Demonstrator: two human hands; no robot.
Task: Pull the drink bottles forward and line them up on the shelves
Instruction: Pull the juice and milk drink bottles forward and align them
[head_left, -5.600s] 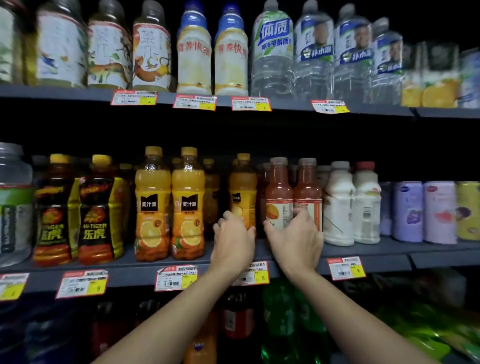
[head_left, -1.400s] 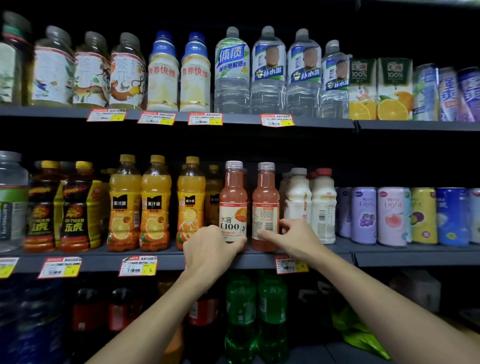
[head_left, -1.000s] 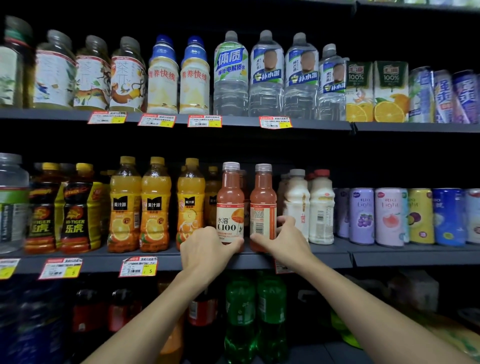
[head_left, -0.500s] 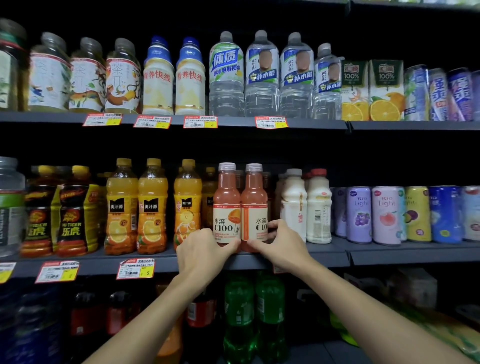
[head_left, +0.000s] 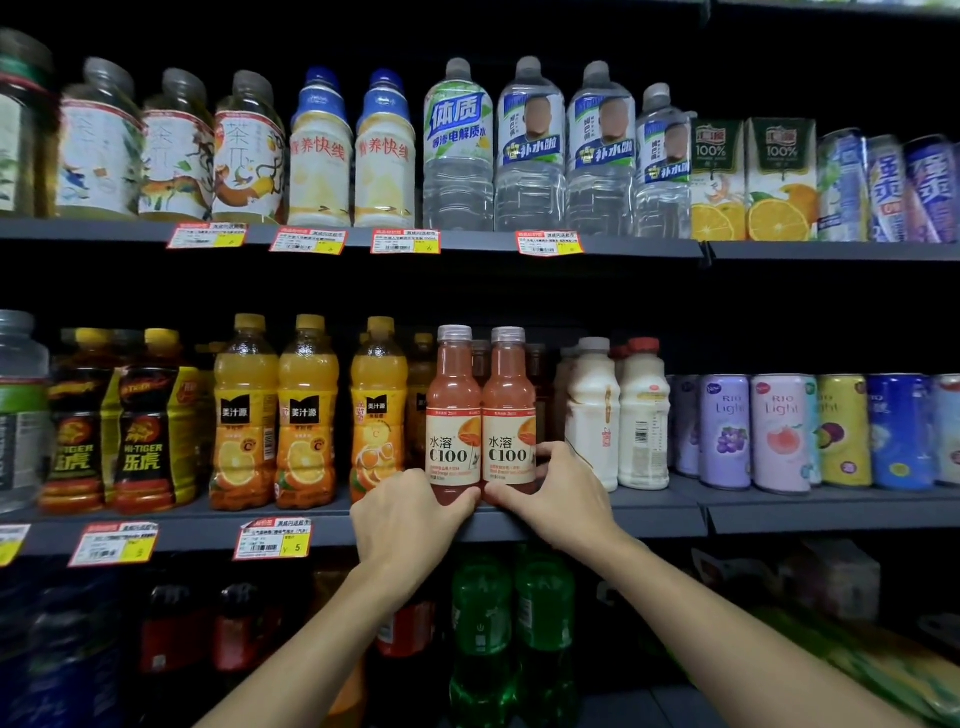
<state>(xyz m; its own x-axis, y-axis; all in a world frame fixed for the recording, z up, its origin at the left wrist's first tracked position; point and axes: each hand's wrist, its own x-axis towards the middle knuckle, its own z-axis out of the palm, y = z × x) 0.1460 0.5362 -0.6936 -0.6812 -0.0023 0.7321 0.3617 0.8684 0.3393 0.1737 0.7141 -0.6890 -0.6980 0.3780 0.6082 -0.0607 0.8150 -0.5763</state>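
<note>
Two pink C100 bottles stand side by side at the front edge of the middle shelf (head_left: 660, 514), labels facing me. My left hand (head_left: 405, 514) grips the base of the left C100 bottle (head_left: 453, 415). My right hand (head_left: 558, 493) grips the base of the right C100 bottle (head_left: 509, 415), thumb at its right side. More pink bottles stand hidden behind them. Left of them is an orange juice bottle (head_left: 378, 410) set a little further back than two orange juice bottles (head_left: 275, 415) at the shelf front.
White milk bottles (head_left: 618, 415) stand right of my hand, then coloured cans (head_left: 779, 431). Hi-Tiger bottles (head_left: 119, 421) fill the left. The upper shelf (head_left: 467, 241) carries tea, yoghurt drink, water bottles and juice cartons. Green soda bottles (head_left: 511, 613) stand below.
Both C100 bottles came forward to the shelf edge. The right one turned so its label faces front and now stands tight against the left one. Both hands stay on the bases.
</note>
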